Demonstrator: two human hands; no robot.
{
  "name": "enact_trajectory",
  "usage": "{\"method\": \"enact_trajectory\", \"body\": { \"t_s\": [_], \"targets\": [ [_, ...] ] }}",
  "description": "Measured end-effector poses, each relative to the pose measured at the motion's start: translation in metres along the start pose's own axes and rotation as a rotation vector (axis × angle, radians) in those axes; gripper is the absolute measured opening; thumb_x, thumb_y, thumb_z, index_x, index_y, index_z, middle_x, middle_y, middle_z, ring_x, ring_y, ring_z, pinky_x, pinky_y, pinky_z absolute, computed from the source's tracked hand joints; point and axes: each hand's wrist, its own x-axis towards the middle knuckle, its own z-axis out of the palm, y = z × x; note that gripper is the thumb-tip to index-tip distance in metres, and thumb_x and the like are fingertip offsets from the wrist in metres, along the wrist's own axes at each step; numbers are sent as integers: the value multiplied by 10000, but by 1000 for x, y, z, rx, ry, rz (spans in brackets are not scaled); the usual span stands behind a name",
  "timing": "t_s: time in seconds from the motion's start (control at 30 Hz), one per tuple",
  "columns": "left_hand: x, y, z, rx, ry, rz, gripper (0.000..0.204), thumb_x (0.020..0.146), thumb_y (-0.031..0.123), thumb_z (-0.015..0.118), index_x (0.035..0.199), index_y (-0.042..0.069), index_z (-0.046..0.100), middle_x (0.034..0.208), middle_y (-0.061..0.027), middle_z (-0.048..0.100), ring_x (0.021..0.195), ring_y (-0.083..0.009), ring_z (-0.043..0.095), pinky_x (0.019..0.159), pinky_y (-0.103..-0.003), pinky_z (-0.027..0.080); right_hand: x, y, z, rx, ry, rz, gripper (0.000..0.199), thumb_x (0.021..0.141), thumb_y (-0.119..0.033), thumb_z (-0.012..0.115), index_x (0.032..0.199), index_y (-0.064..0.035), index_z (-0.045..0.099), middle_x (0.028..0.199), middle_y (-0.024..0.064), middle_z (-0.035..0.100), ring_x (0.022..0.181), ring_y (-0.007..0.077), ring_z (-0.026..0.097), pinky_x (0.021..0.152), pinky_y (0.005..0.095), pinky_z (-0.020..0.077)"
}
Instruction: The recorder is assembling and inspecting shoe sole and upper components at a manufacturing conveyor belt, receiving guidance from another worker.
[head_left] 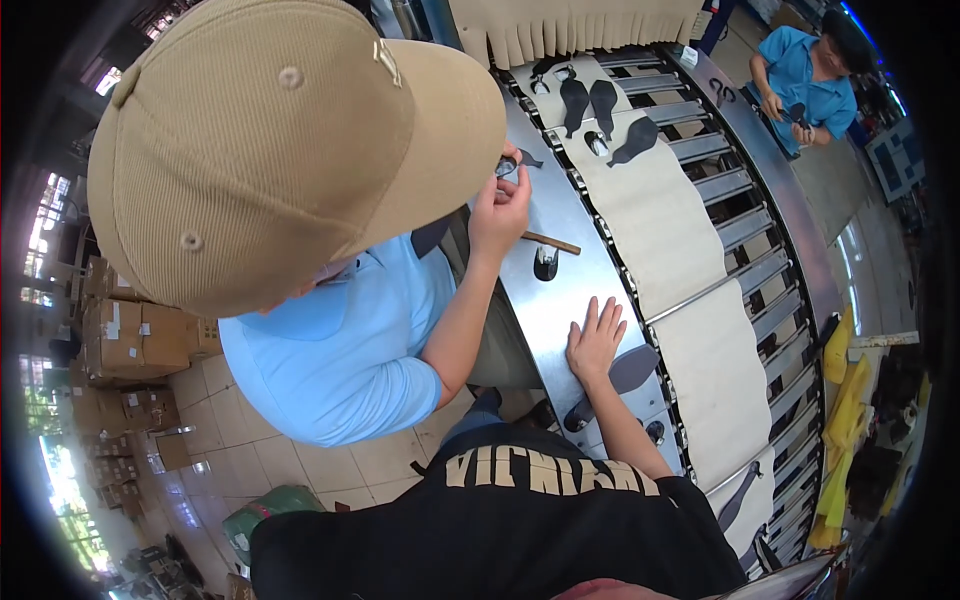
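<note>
"Shiny grey table (520, 310), and it runs along next to a belt of rollers (748, 232). What is on it?"

"A dark sole (633, 369) lies flat on it, just beside the wrist of the right hand (595, 345)."

"What are that hand's fingers doing?"

"They are spread apart, and the hand lies flat on the table. Its arm goes back to the black shirt (400, 540). Another dark bit (578, 415) pokes out on the other side of the arm, and I can't tell if it is the same sole."

"And the left hand?"

"It is out of sight, so I can't tell how its fingers are."

"What is past the right hand?"

"A black thing like a cup (546, 265), and a brown stick (555, 243) just beside it. Then a worker in a tan cap (270, 150) has fingers pinched on a small dark thing (506, 167)."

"And on the belt?"

"Cream cloths (655, 230), with dark soles (635, 140) at the far end."

"And farther off?"

"Another worker (825, 92) in blue across the belt, yellow bags (845, 400) on the right, and a pile of brown boxes (140, 335) on the left."
</note>
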Motion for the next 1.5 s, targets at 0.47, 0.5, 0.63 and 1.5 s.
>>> {"method": "enact_trajectory", "body": {
  "t_s": [0.47,0.5,0.63,1.5],
  "targets": [
    [-13,-1,16,-40,-46,42,329,888,235,523,1112,26,645,1075,-225,644,1018,-393,613,830,-439,489,0,-1,3,9,22,-6,677,891,-341,541,1459,-48,318,1514,276,213,1407,453,178,1118,584,152],
    [-14,-1,17,-43,-49,44,329,888,234,523,1112,26,645,1075,-225,644,1017,-393,614,829,-439,489,-1,-2,3,11,18,-6,677,890,-339,542,1459,-48,318,1512,277,214,1407,454,178,1116,585,154],
    [-13,1,18,-55,-62,59,328,887,233,524,1112,27,645,1071,-225,645,1014,-394,614,827,-440,489,0,-3,3,7,19,-5,676,888,-337,544,1458,-49,321,1510,279,218,1406,454,178,1114,587,157],
    [-2,15,-4,-81,-110,169,322,883,223,524,1110,27,642,1050,-227,647,992,-398,619,813,-446,489,4,-5,1,30,27,-4,667,890,-320,554,1455,-53,322,1512,267,226,1409,447,178,1128,568,132]
  ]
}}
